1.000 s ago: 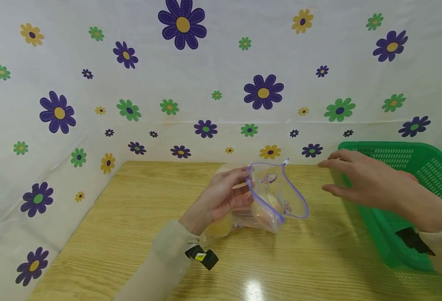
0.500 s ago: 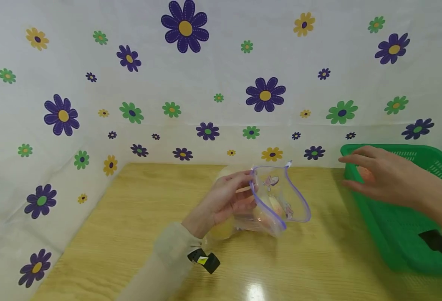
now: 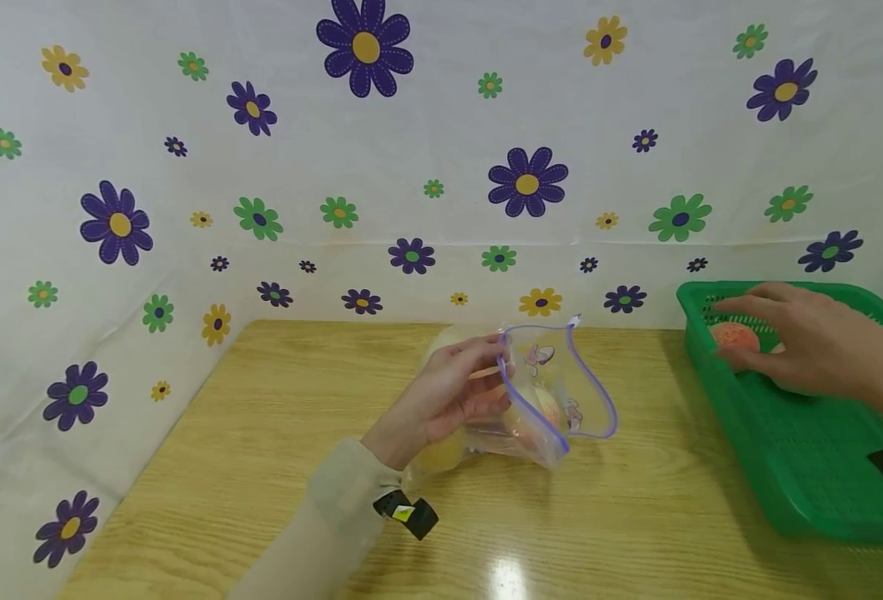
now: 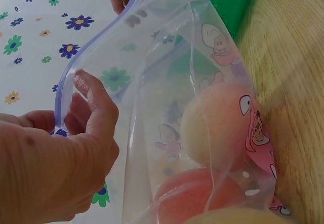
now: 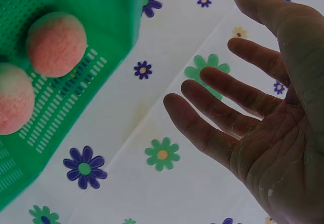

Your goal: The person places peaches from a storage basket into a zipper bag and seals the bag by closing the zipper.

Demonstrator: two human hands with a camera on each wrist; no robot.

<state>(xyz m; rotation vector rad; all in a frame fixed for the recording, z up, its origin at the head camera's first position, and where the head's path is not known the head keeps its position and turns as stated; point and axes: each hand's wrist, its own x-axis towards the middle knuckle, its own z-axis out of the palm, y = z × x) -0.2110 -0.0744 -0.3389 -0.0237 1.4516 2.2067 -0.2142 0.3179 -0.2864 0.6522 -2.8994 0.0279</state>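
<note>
My left hand (image 3: 444, 396) pinches the purple-edged rim of a clear zip bag (image 3: 597, 385) with cartoon prints, its mouth spread toward the right. Through the film, the left wrist view shows a pale pink peach (image 4: 215, 122), a redder fruit (image 4: 190, 193) and a yellow piece (image 4: 235, 217) at the bottom edge, its kind unclear. Over the green basket (image 3: 779, 492), my right hand (image 3: 824, 342) hovers with fingers extended, holding nothing. Near its fingertips a peach (image 3: 735, 336) lies in the basket's far left corner; the right wrist view shows another peach (image 5: 12, 100) beside it.
Wood-grain table (image 3: 261, 492) lies under the bag and basket. A white flowered cloth (image 3: 441, 150) hangs upright behind and along the left side. The basket's raised rim stands at the table's right.
My right hand has moved right from the basket's left rim to over its inside, uncovering the peach. My left hand keeps its grip on the bag, nearly still.
</note>
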